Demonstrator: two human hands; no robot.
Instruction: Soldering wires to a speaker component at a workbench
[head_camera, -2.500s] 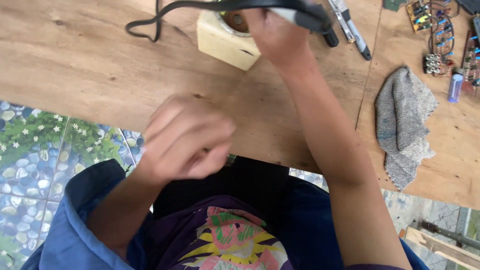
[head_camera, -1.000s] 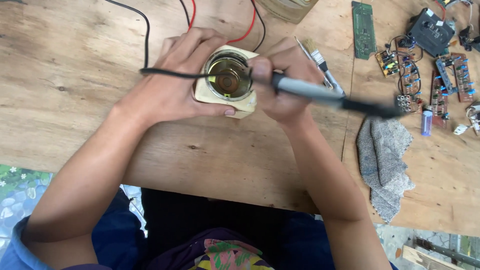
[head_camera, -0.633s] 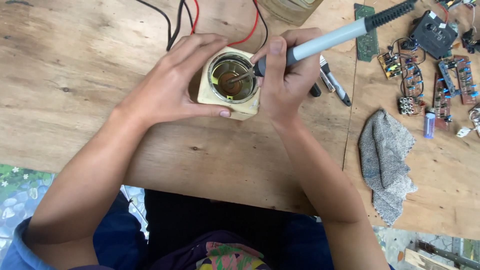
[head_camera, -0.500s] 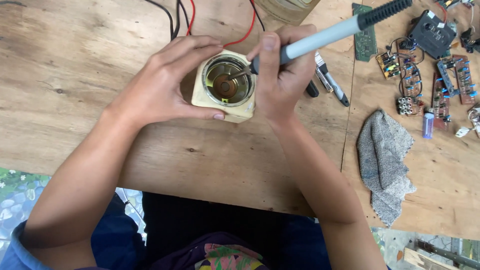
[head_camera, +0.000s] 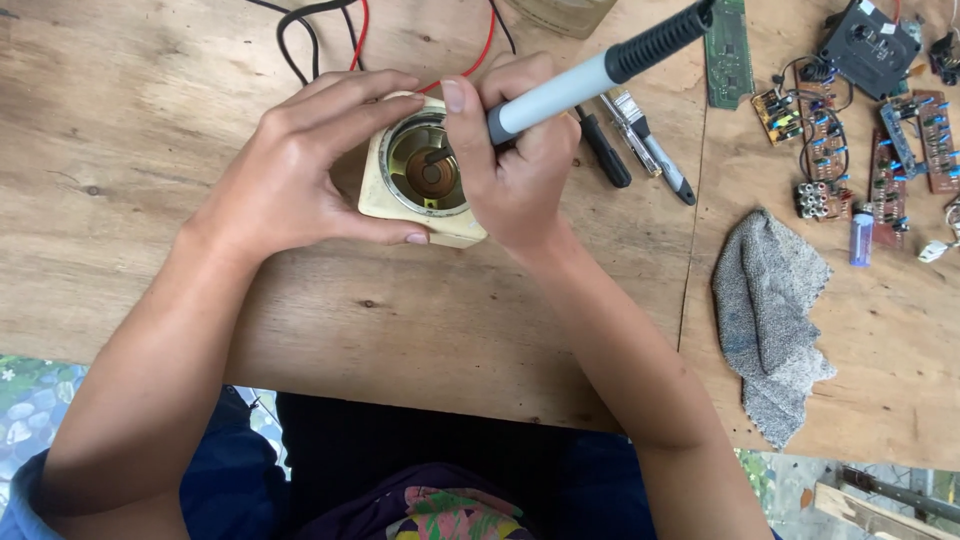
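Observation:
A small cream square housing (head_camera: 375, 195) with a round metal-lined hollow (head_camera: 420, 175) rests on the wooden table (head_camera: 150, 130). My left hand (head_camera: 295, 170) wraps around its left side, thumb along the near edge and fingers over the top. My right hand (head_camera: 520, 165) grips a soldering iron (head_camera: 600, 65) with a grey and black handle, held like a pen. The iron's tip reaches down into the hollow.
Black and red wires (head_camera: 340, 30) run off the far edge. Two pens or probes (head_camera: 640, 150) lie right of my right hand. Several circuit boards (head_camera: 860, 110) crowd the far right. A grey cloth (head_camera: 770, 320) lies near the right front.
My left hand came up from my lap onto the housing. The iron swung from lying flat to pointing up and right, its tip now inside the hollow.

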